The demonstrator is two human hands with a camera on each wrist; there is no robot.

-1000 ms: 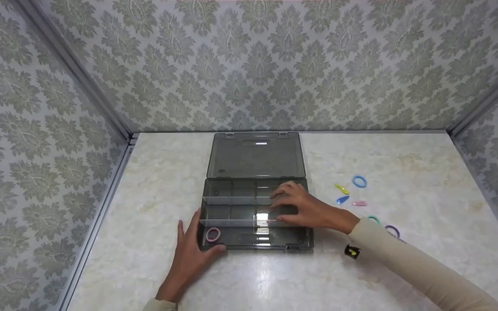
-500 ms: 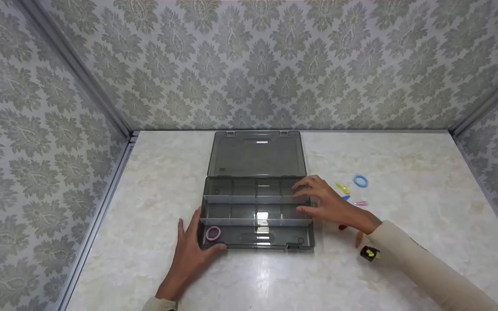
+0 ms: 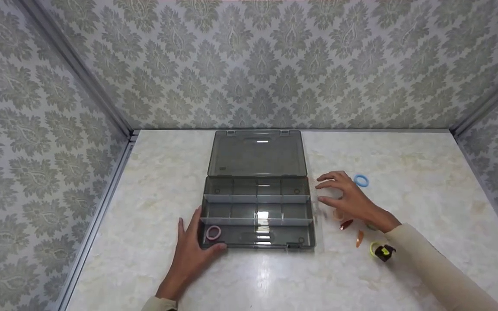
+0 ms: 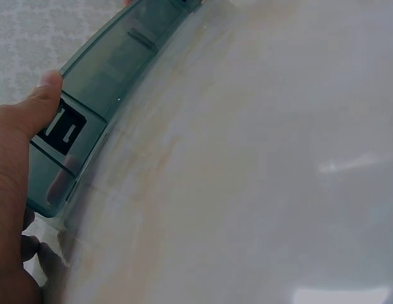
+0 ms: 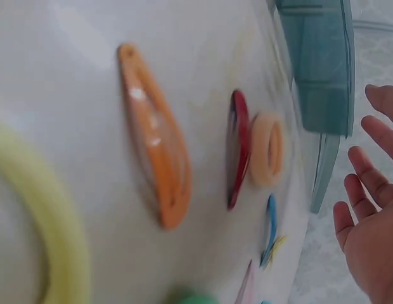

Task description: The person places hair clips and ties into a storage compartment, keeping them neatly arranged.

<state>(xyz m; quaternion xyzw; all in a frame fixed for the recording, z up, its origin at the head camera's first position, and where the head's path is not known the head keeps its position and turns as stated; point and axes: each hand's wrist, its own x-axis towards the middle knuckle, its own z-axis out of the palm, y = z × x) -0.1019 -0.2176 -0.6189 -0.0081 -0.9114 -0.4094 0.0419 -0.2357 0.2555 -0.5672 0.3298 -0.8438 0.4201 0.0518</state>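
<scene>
A smoky grey divided organizer box (image 3: pixel 240 236) lies on the table with its lid (image 3: pixel 257 157) folded back. My left hand (image 3: pixel 193 250) holds its front left corner, the thumb on the front wall and the fingers along the side. One pink hair tie (image 3: pixel 208 236) lies in the front left of the box. To the right of the box, my right hand (image 3: pixel 348 201) hovers with spread, slightly bent fingers and holds nothing. Below it lie a peach hair tie (image 5: pixel 258 152), a red snap clip (image 5: pixel 239 149) and an orange snap clip (image 5: pixel 172 196).
A blue hair tie (image 3: pixel 362 185) lies beyond the right hand. Nearer the front are a yellow hair tie (image 3: pixel 372 249) and a dark brown object (image 3: pixel 382 254) with a yellow patch. Blue (image 5: pixel 270 228) and pink clips (image 5: pixel 245 286) also lie on the table. Patterned panels enclose the back and sides.
My right hand has moved right, from above the box's compartments to above the table beside the small hair accessories. My left hand has stayed at the box corner.
</scene>
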